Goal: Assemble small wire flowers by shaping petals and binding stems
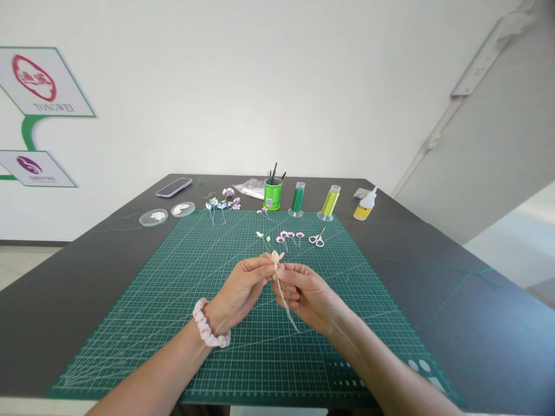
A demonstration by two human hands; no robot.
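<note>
Both my hands meet over the middle of a green cutting mat [173, 323]. Between their fingertips is a small pale pink flower [276, 256], with a thin whitish stem [288, 312] trailing down toward me. My left hand [245, 283], with a scrunchie [208, 326] round the wrist, pinches the flower at its base. My right hand [310, 292] pinches the same spot from the other side, its other fingers curled. Just beyond lie a white bud on a stem [260, 235], several pink looped petals [290, 235] and small scissors [317, 240].
Behind the mat stand a green can [272, 196] of tools, a dark green thread spool [297, 199], a yellow-green spool [330, 202] and a glue bottle [365, 205]. Leftward are blue flowers [212, 204], shallow dishes [152, 218], a plastic bag [251, 188] and a phone [174, 187].
</note>
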